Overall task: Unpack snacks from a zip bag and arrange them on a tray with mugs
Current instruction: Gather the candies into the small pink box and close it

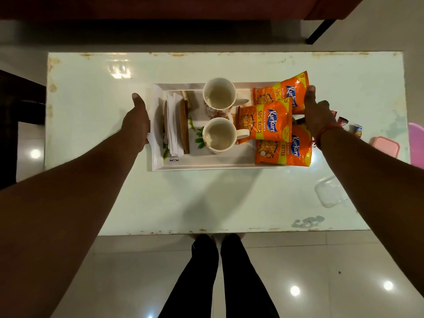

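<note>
A white rectangular tray lies on the table. Two white mugs stand in its middle, one at the back and one in front. Three orange Kurkure snack packets overlap on the tray's right side. A wooden napkin holder with white napkins stands at the left. My left hand grips the tray's left end. My right hand grips the right end, over the packets. The zip bag, clear and flat, lies on the table at the right.
The pale glass-topped table has worn edges. Small wrapped sweets, a pink lidded box and something pink at the frame's edge lie at the right. A dark chair leg stands behind. My legs are at the table's near edge.
</note>
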`<action>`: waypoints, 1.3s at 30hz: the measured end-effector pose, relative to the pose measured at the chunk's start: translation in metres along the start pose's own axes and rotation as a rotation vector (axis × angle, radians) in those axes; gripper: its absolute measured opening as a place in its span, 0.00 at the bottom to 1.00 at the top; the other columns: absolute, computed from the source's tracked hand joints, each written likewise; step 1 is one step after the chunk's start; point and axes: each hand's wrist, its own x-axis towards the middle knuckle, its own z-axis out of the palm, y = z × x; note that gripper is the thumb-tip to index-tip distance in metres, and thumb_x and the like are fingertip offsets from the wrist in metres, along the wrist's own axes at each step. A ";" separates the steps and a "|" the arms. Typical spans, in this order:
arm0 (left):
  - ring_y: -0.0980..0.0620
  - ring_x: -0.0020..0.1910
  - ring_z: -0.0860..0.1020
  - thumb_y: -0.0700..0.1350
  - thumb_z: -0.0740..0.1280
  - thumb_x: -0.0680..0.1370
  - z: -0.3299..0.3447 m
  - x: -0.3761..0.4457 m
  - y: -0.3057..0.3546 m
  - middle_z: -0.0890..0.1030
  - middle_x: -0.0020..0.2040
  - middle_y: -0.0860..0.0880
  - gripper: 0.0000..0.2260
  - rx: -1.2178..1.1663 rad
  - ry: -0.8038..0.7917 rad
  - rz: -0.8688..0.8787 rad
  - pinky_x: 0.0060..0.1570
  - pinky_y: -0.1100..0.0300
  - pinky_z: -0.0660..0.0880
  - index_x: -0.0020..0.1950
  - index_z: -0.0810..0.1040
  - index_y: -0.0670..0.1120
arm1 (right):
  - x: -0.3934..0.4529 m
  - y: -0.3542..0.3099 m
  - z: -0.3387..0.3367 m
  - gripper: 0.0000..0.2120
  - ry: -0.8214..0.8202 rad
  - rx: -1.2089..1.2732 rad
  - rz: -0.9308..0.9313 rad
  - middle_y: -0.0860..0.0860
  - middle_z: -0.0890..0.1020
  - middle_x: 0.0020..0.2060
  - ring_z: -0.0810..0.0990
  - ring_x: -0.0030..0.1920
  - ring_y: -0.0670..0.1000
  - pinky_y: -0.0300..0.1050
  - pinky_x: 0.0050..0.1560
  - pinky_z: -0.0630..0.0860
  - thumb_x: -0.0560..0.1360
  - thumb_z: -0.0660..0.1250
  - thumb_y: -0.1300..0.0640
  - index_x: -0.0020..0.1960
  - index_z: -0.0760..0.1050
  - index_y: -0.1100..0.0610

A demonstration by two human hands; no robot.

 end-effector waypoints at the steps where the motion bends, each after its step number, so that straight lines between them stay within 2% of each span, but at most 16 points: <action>1: 0.43 0.60 0.77 0.69 0.46 0.78 0.001 0.001 0.001 0.79 0.60 0.47 0.34 0.074 0.030 0.044 0.66 0.44 0.71 0.68 0.73 0.45 | -0.002 0.001 0.000 0.46 0.022 -0.002 -0.005 0.59 0.72 0.71 0.73 0.68 0.61 0.57 0.66 0.68 0.74 0.42 0.24 0.79 0.52 0.57; 4: 0.35 0.67 0.71 0.57 0.52 0.83 0.003 -0.006 0.001 0.73 0.68 0.36 0.26 0.590 0.202 0.434 0.68 0.42 0.66 0.75 0.64 0.41 | -0.013 0.003 -0.001 0.39 0.179 -0.068 -0.091 0.61 0.73 0.69 0.71 0.69 0.63 0.59 0.67 0.67 0.78 0.46 0.30 0.77 0.55 0.59; 8: 0.36 0.73 0.64 0.64 0.47 0.80 0.012 -0.037 -0.007 0.67 0.75 0.39 0.32 0.873 0.284 0.886 0.72 0.39 0.61 0.76 0.63 0.45 | -0.039 0.014 0.006 0.38 0.383 -0.280 -0.415 0.62 0.70 0.70 0.70 0.68 0.65 0.62 0.66 0.68 0.78 0.49 0.32 0.76 0.58 0.60; 10: 0.37 0.76 0.60 0.65 0.45 0.80 0.022 -0.051 -0.009 0.62 0.78 0.40 0.32 1.025 0.257 1.047 0.73 0.35 0.57 0.78 0.59 0.47 | -0.056 0.018 0.011 0.38 0.371 -0.370 -0.562 0.61 0.67 0.73 0.67 0.72 0.64 0.63 0.70 0.65 0.79 0.50 0.32 0.77 0.58 0.59; 13: 0.38 0.78 0.56 0.66 0.44 0.79 0.040 -0.078 -0.008 0.57 0.80 0.42 0.32 1.167 0.186 1.186 0.72 0.33 0.55 0.79 0.56 0.50 | -0.075 0.021 0.019 0.39 0.248 -0.531 -0.627 0.58 0.56 0.79 0.55 0.78 0.64 0.67 0.73 0.57 0.78 0.49 0.31 0.80 0.50 0.53; 16: 0.39 0.79 0.53 0.68 0.44 0.78 0.060 -0.097 -0.010 0.54 0.81 0.44 0.33 1.253 0.139 1.295 0.72 0.33 0.55 0.79 0.53 0.52 | -0.086 0.027 0.019 0.41 0.179 -0.656 -0.646 0.56 0.49 0.80 0.48 0.79 0.65 0.71 0.72 0.55 0.76 0.45 0.28 0.81 0.45 0.51; 19: 0.40 0.80 0.49 0.70 0.40 0.77 0.085 -0.117 -0.014 0.50 0.81 0.44 0.35 1.257 0.111 1.348 0.73 0.34 0.52 0.80 0.51 0.53 | -0.091 0.037 0.008 0.43 0.171 -0.691 -0.676 0.56 0.49 0.80 0.49 0.79 0.65 0.72 0.72 0.55 0.74 0.44 0.26 0.81 0.47 0.50; 23: 0.41 0.80 0.45 0.72 0.43 0.76 0.128 -0.143 -0.026 0.46 0.82 0.45 0.37 1.247 0.061 1.373 0.73 0.33 0.50 0.80 0.47 0.54 | -0.081 0.062 -0.008 0.43 0.153 -0.684 -0.690 0.56 0.50 0.80 0.49 0.79 0.64 0.71 0.72 0.54 0.74 0.45 0.25 0.81 0.47 0.49; 26: 0.42 0.80 0.42 0.73 0.44 0.76 0.170 -0.167 -0.031 0.45 0.82 0.45 0.38 1.226 0.019 1.394 0.74 0.34 0.48 0.80 0.45 0.55 | -0.064 0.084 -0.032 0.45 0.154 -0.661 -0.705 0.56 0.51 0.80 0.48 0.79 0.63 0.71 0.73 0.53 0.73 0.41 0.24 0.81 0.49 0.50; 31: 0.41 0.80 0.43 0.69 0.48 0.77 0.256 -0.205 -0.034 0.46 0.81 0.44 0.36 1.263 -0.018 1.463 0.75 0.35 0.47 0.81 0.46 0.53 | -0.032 0.130 -0.094 0.44 0.102 -0.636 -0.648 0.55 0.50 0.80 0.48 0.79 0.62 0.69 0.74 0.52 0.73 0.38 0.25 0.81 0.47 0.50; 33: 0.41 0.80 0.45 0.65 0.51 0.79 0.294 -0.213 -0.031 0.47 0.81 0.44 0.34 1.333 -0.025 1.533 0.75 0.36 0.48 0.81 0.45 0.52 | -0.011 0.146 -0.119 0.42 0.082 -0.672 -0.644 0.56 0.51 0.80 0.48 0.79 0.62 0.68 0.75 0.51 0.75 0.42 0.27 0.81 0.47 0.51; 35: 0.43 0.80 0.49 0.59 0.55 0.81 0.330 -0.212 -0.027 0.50 0.81 0.44 0.32 1.438 -0.039 1.617 0.75 0.36 0.48 0.80 0.45 0.51 | 0.015 0.160 -0.139 0.38 0.063 -0.706 -0.646 0.56 0.53 0.80 0.51 0.79 0.61 0.67 0.75 0.51 0.78 0.51 0.32 0.80 0.49 0.51; 37: 0.43 0.79 0.53 0.52 0.57 0.82 0.359 -0.206 -0.022 0.53 0.81 0.43 0.31 1.558 -0.045 1.670 0.75 0.38 0.49 0.80 0.46 0.49 | 0.038 0.167 -0.151 0.33 0.090 -0.719 -0.675 0.57 0.60 0.78 0.59 0.77 0.61 0.66 0.75 0.53 0.79 0.59 0.39 0.79 0.55 0.51; 39: 0.43 0.79 0.55 0.44 0.60 0.81 0.382 -0.201 -0.014 0.52 0.81 0.43 0.32 1.689 -0.051 1.611 0.76 0.41 0.49 0.80 0.46 0.47 | 0.058 0.173 -0.156 0.29 0.132 -0.726 -0.722 0.57 0.67 0.74 0.68 0.72 0.62 0.65 0.74 0.57 0.78 0.64 0.46 0.76 0.62 0.52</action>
